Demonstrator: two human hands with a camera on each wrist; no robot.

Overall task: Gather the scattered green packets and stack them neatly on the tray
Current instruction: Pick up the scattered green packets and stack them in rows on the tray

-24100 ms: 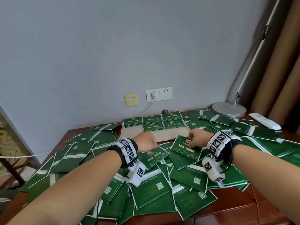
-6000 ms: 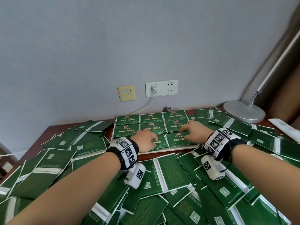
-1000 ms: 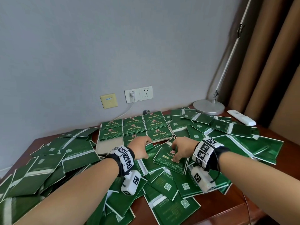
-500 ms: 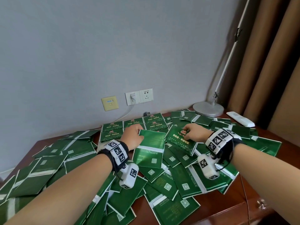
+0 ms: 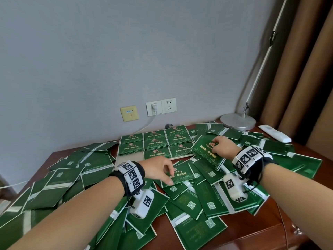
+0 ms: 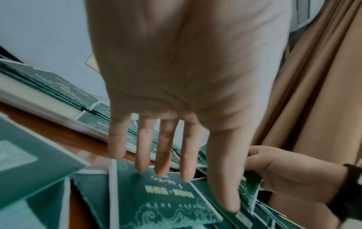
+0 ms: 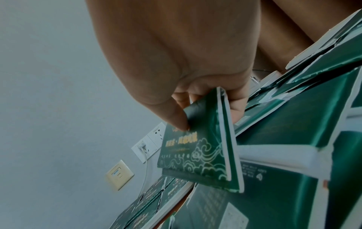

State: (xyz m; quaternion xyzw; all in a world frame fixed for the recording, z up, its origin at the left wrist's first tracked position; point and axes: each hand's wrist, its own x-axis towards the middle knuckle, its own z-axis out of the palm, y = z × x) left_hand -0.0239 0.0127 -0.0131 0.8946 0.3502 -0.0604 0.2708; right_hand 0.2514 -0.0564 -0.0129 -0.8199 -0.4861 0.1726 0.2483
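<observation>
Green packets (image 5: 191,197) lie scattered over the brown table. A beige tray (image 5: 129,157) by the wall carries neat rows of face-up packets (image 5: 158,141); its front left corner is bare. My right hand (image 5: 215,143) pinches a small stack of packets (image 5: 205,154) just right of the tray, thumb on top and fingers beneath, as the right wrist view shows for the stack (image 7: 195,151). My left hand (image 5: 170,175) is open over a face-up packet (image 5: 182,175) in front of the tray. In the left wrist view its fingertips (image 6: 229,206) touch that packet (image 6: 166,198).
A silver lamp base (image 5: 237,121) and a white remote (image 5: 274,135) sit at the back right, beside brown curtains. Wall sockets (image 5: 161,108) with a plugged cable are behind the tray. The table's front edge (image 5: 252,239) runs near my right forearm.
My left hand has let go of the back-side-up packet it held near the tray and moved back toward me over a face-up packet. My right hand still holds its stack.
</observation>
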